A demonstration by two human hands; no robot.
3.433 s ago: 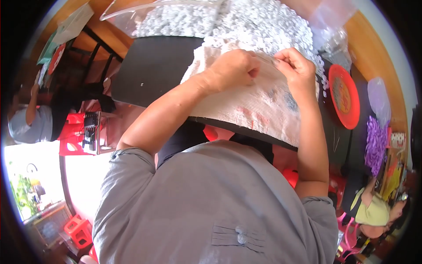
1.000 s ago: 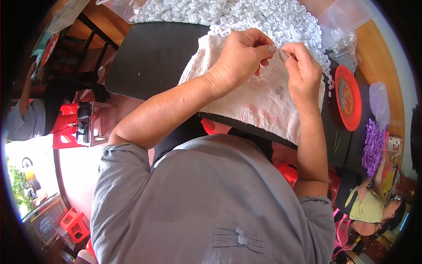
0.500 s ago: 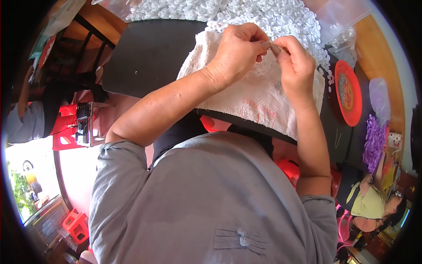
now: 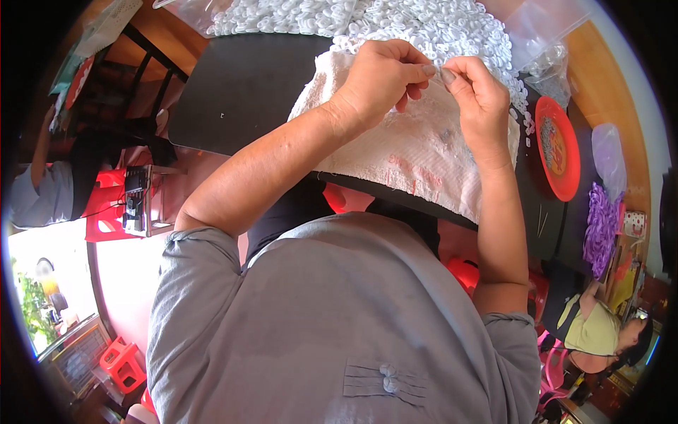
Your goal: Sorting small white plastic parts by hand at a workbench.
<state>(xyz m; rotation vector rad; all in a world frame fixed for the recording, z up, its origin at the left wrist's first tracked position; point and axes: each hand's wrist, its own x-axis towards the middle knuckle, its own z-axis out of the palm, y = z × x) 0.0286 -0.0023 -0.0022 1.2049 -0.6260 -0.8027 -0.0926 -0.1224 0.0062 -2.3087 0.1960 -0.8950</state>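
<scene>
Above a pale cloth [image 4: 395,152] on the dark table, my left hand [image 4: 381,78] and my right hand [image 4: 478,99] meet with thumbs and forefingers pinched. Their tips almost touch. Whatever lies between them is too small to make out. Just beyond my fingers spreads a large heap of small white ring-shaped plastic pieces [image 4: 445,28]. To the right of my right hand sits a red plate [image 4: 558,148] with a pile of small grey metallic bits on it.
Two thin needle-like tools [image 4: 542,220] lie on the dark table [image 4: 247,85] below the plate. Clear plastic bags [image 4: 551,74] and a bunch of purple strips [image 4: 600,230] are at the right. Another person [image 4: 593,325] sits at the far right; red stools [image 4: 123,364] stand at the lower left.
Both hands remain pinched together over the cloth, with only a slight shift of the fingers. The left hand's lower fingers have dropped a little.
</scene>
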